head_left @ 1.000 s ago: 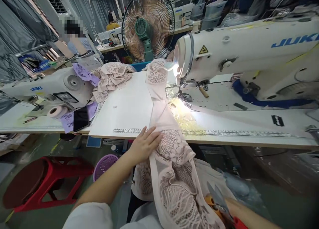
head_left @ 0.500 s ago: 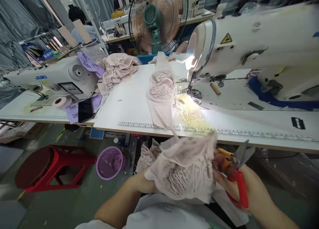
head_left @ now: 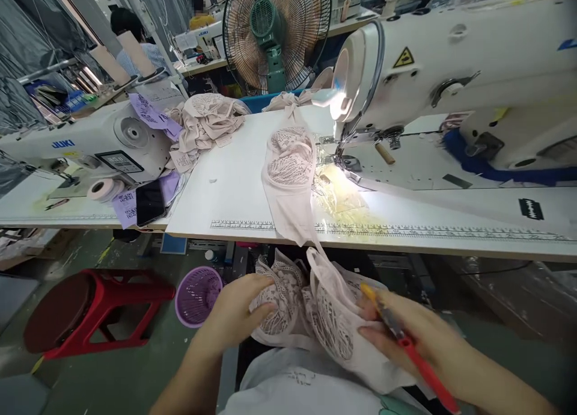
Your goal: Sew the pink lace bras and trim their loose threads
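My left hand point(head_left: 241, 307) is at the lap, thumb and fingers apart, at the edge of a pale pink lace bra piece point(head_left: 282, 304). My right hand point(head_left: 410, 325) is closed round a pair of scissors point(head_left: 401, 337) with red and yellow handles; its fingertips also meet a lace cup point(head_left: 331, 319) of the same pale pink. The blades are not clearly visible. From this cup a strip of fabric runs up over the table edge to another lace bra part point(head_left: 291, 168) lying flat on the white table point(head_left: 238, 180).
A lit sewing machine point(head_left: 415, 72) stands at the right, another point(head_left: 112, 138) at the left with a phone point(head_left: 154, 202). Behind are a fabric pile point(head_left: 210, 120) and a fan point(head_left: 277, 36). A purple basket point(head_left: 198, 298) and red stool point(head_left: 108, 310) are on the floor.
The lace piece held up before me has come down to the lap and spread out. My left hand has come out from behind it. The scissors have turned, handles pointing down right.
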The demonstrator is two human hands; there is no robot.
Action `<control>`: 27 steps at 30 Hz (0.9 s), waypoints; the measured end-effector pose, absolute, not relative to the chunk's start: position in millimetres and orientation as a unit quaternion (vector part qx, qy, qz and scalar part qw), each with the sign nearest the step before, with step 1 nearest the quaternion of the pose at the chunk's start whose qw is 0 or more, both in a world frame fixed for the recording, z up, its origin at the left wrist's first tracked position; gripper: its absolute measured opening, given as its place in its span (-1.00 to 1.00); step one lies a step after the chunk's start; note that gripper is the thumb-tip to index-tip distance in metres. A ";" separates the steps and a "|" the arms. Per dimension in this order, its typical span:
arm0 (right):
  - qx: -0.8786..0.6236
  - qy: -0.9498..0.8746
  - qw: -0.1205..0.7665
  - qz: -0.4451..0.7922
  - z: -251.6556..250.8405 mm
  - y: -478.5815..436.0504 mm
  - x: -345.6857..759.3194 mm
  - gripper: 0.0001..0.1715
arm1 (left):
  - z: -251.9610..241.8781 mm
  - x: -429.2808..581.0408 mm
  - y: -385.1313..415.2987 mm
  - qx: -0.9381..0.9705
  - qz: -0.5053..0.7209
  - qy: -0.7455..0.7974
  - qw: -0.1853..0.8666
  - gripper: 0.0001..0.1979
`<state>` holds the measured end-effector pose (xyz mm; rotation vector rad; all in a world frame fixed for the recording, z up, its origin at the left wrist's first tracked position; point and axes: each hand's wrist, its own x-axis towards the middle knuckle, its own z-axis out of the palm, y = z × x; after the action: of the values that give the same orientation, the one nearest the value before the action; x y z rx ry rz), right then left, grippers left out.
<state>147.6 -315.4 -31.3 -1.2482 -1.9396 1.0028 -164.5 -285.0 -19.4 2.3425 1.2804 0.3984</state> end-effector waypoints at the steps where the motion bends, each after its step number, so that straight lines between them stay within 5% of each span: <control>1: -0.440 -0.757 0.293 0.385 -30.9 -314.5 144.6 -0.82 | -14.3 -155.6 -286.6 0.866 0.227 0.399 0.199 -0.59; 6: -0.366 -0.802 0.249 0.402 -35.4 -310.3 135.3 -0.94 | -22.9 -92.9 -294.4 0.885 0.377 0.243 0.123 -0.24; 10: -0.389 -0.802 0.211 0.402 -29.7 -306.6 146.8 -0.95 | -33.1 -83.5 -296.4 0.882 0.342 0.292 0.138 -0.47; 14: -0.427 -0.794 0.189 0.389 -15.0 -295.0 164.6 -0.87 | -14.5 -111.7 -292.5 0.841 0.226 0.354 0.340 -0.79; 20: -0.412 -0.801 0.217 0.377 -4.7 -269.6 165.1 -0.66 | 7.0 -142.0 -282.8 0.688 0.155 0.456 0.543 -0.73; 27: -0.465 -0.756 0.199 0.415 -18.3 -256.0 148.0 -0.58 | -20.0 -159.7 -270.0 0.707 0.072 0.503 0.492 -0.70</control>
<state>148.0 -256.0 -18.3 -1.3017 -2.1133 1.1616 -159.7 -270.0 -20.0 1.7145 1.2207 0.1758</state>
